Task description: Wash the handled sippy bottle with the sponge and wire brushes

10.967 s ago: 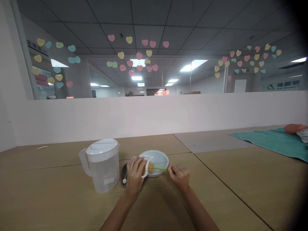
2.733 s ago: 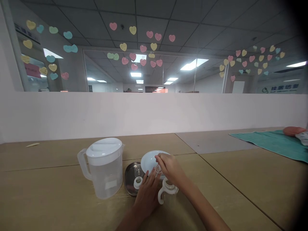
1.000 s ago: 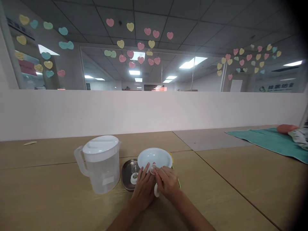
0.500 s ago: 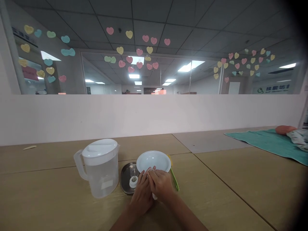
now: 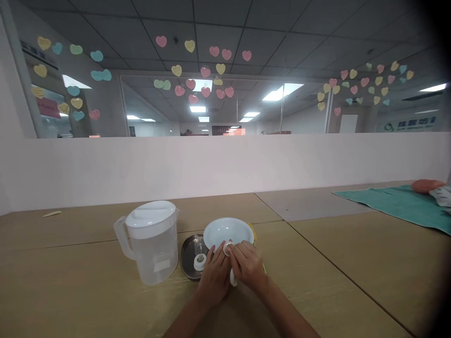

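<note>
Both my hands are together just in front of the white bowl (image 5: pixel 229 229). My right hand (image 5: pixel 248 264) pinches a small white ring-shaped part (image 5: pixel 228 248), its fingers closed at the ring's edge. Against the same part rests my left hand (image 5: pixel 215 277), fingers curled round it. Below the hands a white piece (image 5: pixel 233 279) sticks out; whether it is cloth or part of the held thing I cannot tell. To the left, a metal tray (image 5: pixel 186 270) bears a white collar-like ring (image 5: pixel 200 262) and a clear dome-shaped piece (image 5: pixel 200 247).
A lidded translucent pitcher (image 5: pixel 155 249) stands left of the tray. Something thin and yellow-green (image 5: pixel 254 232) lies right of the bowl, partly hidden. A teal towel (image 5: pixel 394 202) with an orange object (image 5: pixel 428 186) is far right. A low wall (image 5: pixel 211 169) backs the table.
The white ring-shaped part now shows between my fingers, where it was mostly covered before. My right hand has shifted its grip slightly. The whole view has moved a little.
</note>
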`<state>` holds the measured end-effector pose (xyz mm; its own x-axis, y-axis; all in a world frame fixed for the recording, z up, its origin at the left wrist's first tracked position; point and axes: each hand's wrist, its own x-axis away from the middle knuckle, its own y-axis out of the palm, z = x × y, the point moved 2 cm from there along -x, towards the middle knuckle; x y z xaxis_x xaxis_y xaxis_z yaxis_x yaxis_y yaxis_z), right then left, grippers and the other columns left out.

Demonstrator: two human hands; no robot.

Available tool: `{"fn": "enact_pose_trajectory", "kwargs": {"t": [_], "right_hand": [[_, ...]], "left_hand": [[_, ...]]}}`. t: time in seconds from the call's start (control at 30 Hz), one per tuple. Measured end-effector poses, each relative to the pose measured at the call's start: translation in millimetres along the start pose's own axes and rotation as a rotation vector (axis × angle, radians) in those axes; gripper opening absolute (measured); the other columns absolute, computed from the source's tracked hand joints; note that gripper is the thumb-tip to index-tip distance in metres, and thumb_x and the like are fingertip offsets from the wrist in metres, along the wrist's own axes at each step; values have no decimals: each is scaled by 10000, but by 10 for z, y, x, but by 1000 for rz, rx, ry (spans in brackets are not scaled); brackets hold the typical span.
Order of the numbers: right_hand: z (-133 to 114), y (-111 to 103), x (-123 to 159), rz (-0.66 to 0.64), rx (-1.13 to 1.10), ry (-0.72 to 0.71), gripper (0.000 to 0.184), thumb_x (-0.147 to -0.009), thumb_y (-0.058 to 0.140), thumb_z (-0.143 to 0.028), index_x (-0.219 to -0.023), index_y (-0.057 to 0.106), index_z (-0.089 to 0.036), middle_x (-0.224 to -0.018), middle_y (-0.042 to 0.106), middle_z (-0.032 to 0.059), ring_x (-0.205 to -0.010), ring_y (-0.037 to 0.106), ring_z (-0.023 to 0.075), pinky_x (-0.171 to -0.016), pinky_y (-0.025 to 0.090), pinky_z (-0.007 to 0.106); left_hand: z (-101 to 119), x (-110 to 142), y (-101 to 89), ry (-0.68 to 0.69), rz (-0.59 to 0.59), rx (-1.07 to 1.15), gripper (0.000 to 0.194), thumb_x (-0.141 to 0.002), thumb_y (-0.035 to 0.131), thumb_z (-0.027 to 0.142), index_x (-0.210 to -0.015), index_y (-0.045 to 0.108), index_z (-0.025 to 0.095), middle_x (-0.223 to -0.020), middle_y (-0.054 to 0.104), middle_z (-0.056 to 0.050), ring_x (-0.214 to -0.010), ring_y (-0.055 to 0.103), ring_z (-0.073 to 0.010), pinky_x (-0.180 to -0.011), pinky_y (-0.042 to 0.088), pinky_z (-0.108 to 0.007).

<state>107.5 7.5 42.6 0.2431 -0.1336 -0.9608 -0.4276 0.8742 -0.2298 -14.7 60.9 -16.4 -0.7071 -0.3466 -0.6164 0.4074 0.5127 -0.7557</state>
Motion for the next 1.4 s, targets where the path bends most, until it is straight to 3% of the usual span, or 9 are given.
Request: {"fn": "enact_pose_trajectory", "kwargs": {"t": [0.17, 0.43, 0.73, 0.93, 1.03, 1.17, 1.23, 1.4], "right_hand": [[17, -70, -2, 90, -65, -9, 75, -847, 498, -109, -860, 567, -135, -649, 601, 40, -560, 513, 123, -534, 365, 261], [33, -202, -72, 169, -112, 9, 130, -816, 505, -45, -879, 544, -152, -647, 627, 41, -549, 547, 129, -529, 413, 259], [-11, -412, -225, 249, -71, -57, 170, -812, 507, -48, -939, 569, -142, -649, 646, 57, -555, 579, 148, -521, 438, 266], [79, -465, -241, 309, -35, 3, 148, -840, 484, -63, -908, 574, -159, -614, 634, 21, -526, 571, 116, -519, 431, 229], [183, -503, -201, 423, -6, 179, 140, -868, 470, -104, -808, 579, -169, -585, 617, 5, -535, 580, 105, -535, 435, 207], [437, -479, -72, 655, -6, 640, 221, -909, 433, -254, -787, 590, -159, -584, 609, 19, -547, 587, 121, -566, 453, 221], [558, -355, -6, 546, -86, 791, 270, -899, 440, -344, -809, 607, -151, -640, 637, 39, -571, 593, 133, -585, 459, 233], [765, 107, 245, 22, -338, 1070, 383, -854, 413, -465, -808, 633, -155, -758, 677, 75, -640, 620, 179, -584, 460, 257]], "left_hand": [[34, -24, -37, 2, 15, -32, 618, -827, 387, 209, -1417, 210, 162, -1431, 349, -71, -1346, 276, -212, -1108, 210, -397], [51, -41, -52, 16, 20, -53, 590, -857, 371, 249, -1417, 205, 171, -1457, 302, -52, -1354, 260, -209, -1111, 190, -394], [57, -50, -41, 6, -12, -25, 609, -848, 373, 227, -1423, 180, 172, -1458, 297, -43, -1359, 250, -200, -1110, 215, -394], [54, -42, -25, 14, -14, 17, 615, -825, 383, 189, -1414, 208, 152, -1441, 331, -67, -1367, 232, -202, -1119, 219, -418], [31, -24, -3, -22, -18, 40, 634, -797, 391, 156, -1408, 225, 158, -1443, 328, -72, -1363, 245, -208, -1121, 219, -438], [5, 0, 18, -78, -52, 76, 683, -751, 409, 119, -1407, 221, 137, -1453, 302, -86, -1368, 231, -220, -1120, 219, -472], [5, 2, 16, -101, -64, 101, 706, -721, 420, 101, -1402, 233, 133, -1453, 302, -87, -1371, 222, -225, -1118, 223, -481], [5, 3, 16, -137, -69, 135, 742, -668, 445, 90, -1388, 269, 136, -1447, 313, -95, -1361, 238, -248, -1107, 236, -501]]}}
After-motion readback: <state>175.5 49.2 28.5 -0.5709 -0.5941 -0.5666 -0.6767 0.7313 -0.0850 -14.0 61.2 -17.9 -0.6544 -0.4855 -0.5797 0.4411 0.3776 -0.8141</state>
